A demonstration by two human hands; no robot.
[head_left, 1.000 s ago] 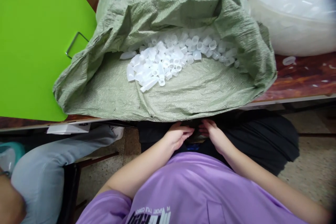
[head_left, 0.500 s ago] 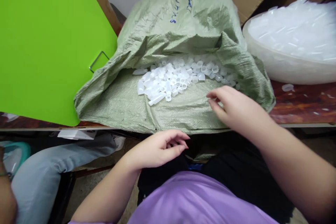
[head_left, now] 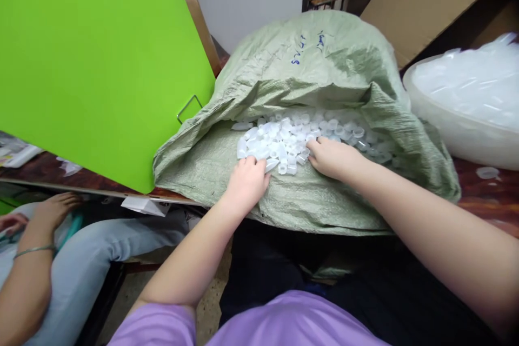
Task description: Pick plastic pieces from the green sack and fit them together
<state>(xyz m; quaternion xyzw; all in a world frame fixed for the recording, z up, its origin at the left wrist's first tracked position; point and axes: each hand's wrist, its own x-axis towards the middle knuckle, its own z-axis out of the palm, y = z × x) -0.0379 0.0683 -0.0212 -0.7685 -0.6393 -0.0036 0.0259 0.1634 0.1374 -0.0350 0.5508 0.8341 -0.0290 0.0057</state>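
An open green woven sack (head_left: 324, 205) lies with its mouth facing me, and a heap of small translucent white plastic caps (head_left: 284, 140) spills onto its lower flap. At the near left edge of the heap is my left hand (head_left: 248, 184), its fingers closed around a longer, tapered white plastic piece (head_left: 271, 164). My right hand (head_left: 336, 158) reaches into the heap from the right. Its fingers are bent and pinched together among the caps; what they grip is partly hidden by the other pieces.
A large translucent bowl (head_left: 458, 124) piled with white plastic pieces stands at right, before a cardboard box (head_left: 430, 5). A bright green board (head_left: 101, 65) with a wire handle borders the sack at left. A seated co-worker's hand (head_left: 54, 208) and jeans (head_left: 77, 270) show lower left.
Both hands have moved forward onto the heap, the left from the table's near edge and the right leftward. The view has shifted, and more of the co-worker's arm shows.
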